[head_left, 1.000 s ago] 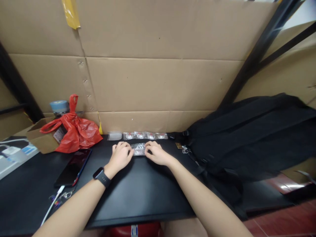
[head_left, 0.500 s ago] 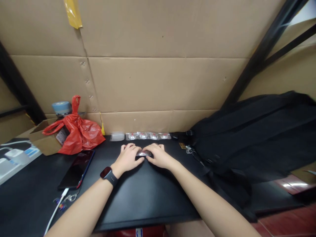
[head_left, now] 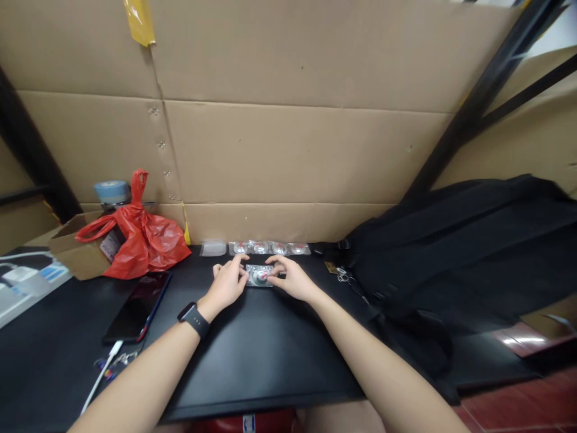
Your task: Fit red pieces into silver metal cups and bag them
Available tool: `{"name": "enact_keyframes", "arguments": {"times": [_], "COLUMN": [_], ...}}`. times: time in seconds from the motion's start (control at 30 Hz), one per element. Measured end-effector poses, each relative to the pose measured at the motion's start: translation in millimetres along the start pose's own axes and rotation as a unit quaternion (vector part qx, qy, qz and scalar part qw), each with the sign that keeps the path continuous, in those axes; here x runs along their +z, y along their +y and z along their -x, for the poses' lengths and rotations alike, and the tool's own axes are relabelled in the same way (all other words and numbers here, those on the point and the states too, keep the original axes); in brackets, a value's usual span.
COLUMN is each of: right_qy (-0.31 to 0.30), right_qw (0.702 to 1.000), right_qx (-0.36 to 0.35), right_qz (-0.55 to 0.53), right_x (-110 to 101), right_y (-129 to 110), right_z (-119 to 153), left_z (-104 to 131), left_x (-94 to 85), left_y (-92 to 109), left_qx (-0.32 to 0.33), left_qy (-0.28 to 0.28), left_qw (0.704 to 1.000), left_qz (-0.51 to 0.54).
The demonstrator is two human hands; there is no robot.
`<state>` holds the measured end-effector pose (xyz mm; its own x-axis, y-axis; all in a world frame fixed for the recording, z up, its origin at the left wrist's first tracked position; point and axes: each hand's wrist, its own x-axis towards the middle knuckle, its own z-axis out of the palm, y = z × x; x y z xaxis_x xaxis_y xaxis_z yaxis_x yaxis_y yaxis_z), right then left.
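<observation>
A small clear plastic packet (head_left: pixel 259 276) lies on the black tabletop in front of me, with a round silvery piece with a red mark inside. At its left edge is my left hand (head_left: pixel 229 281), thumb and forefinger spread apart, a dark watch (head_left: pixel 193 319) on the wrist. My right hand (head_left: pixel 291 278) curves round the packet's right side, its fingers apart and their tips close to the edge. Whether the fingertips touch the plastic is too small to tell. Behind the hands, a row of several similar packets (head_left: pixel 269 248) runs along the cardboard wall, beside a stack of clear plastic sleeves (head_left: pixel 213 248).
A phone (head_left: pixel 139 307) on a white cable lies to the left. Beyond it are a red plastic bag (head_left: pixel 151 240), an open cardboard box (head_left: pixel 74 255) and a power strip (head_left: pixel 31 288). A black backpack (head_left: pixel 469 252) fills the right side, with keys (head_left: pixel 343 275) beside it.
The packet, earlier tilted between both hands, now lies face up. My hands have drawn apart and their fingers have spread. The view has shifted slightly.
</observation>
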<state>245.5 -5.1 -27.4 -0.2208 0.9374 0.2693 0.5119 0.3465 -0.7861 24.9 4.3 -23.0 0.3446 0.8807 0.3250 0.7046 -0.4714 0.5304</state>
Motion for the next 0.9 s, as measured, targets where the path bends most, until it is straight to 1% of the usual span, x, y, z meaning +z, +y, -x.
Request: {"name": "enact_keyframes", "arguments": {"times": [0.1, 0.17, 0.23, 0.3, 0.43, 0.53, 0.73, 0.8, 0.9], "right_qy": [0.022, 0.041, 0.048, 0.042, 0.011, 0.014, 0.06, 0.092, 0.163], "right_qw": [0.989, 0.98, 0.975, 0.975, 0.978, 0.979, 0.973, 0.973, 0.972], "right_qx": [0.038, 0.051, 0.051, 0.042, 0.029, 0.035, 0.05, 0.045, 0.053], "right_qz": [-0.141, -0.19, -0.211, -0.213, -0.207, -0.2, -0.219, -0.208, -0.158], "right_x": [2.6, 3.4, 3.5, 2.9, 0.6, -0.3, -4.1, -12.5, -34.3], "right_y": [0.8, -2.2, -6.9, -11.8, -17.7, -16.9, -8.5, -2.4, 13.1], "right_z": [-3.1, -3.2, -2.0, -0.3, 2.5, 2.7, -0.7, -4.3, -14.9], "left_z": [-1.2, -1.1, -0.1, 1.5, 3.7, 3.9, 4.3, 4.2, 3.3], "left_x": [-3.2, -5.3, -6.9, -8.0, -9.3, -9.1, -11.1, -13.6, -18.0], "left_y": [4.5, 7.9, 11.7, 15.4, 18.9, 17.8, 18.3, 18.5, 16.2], "left_qx": [-0.025, -0.03, -0.03, -0.032, -0.041, -0.049, -0.038, -0.039, -0.048], "left_qy": [0.02, 0.03, 0.037, 0.047, 0.061, 0.058, 0.053, 0.056, 0.069], "left_qw": [0.998, 0.995, 0.991, 0.989, 0.989, 0.989, 0.99, 0.992, 0.995], "left_qz": [0.051, 0.092, 0.123, 0.136, 0.13, 0.127, 0.123, 0.102, 0.053]}}
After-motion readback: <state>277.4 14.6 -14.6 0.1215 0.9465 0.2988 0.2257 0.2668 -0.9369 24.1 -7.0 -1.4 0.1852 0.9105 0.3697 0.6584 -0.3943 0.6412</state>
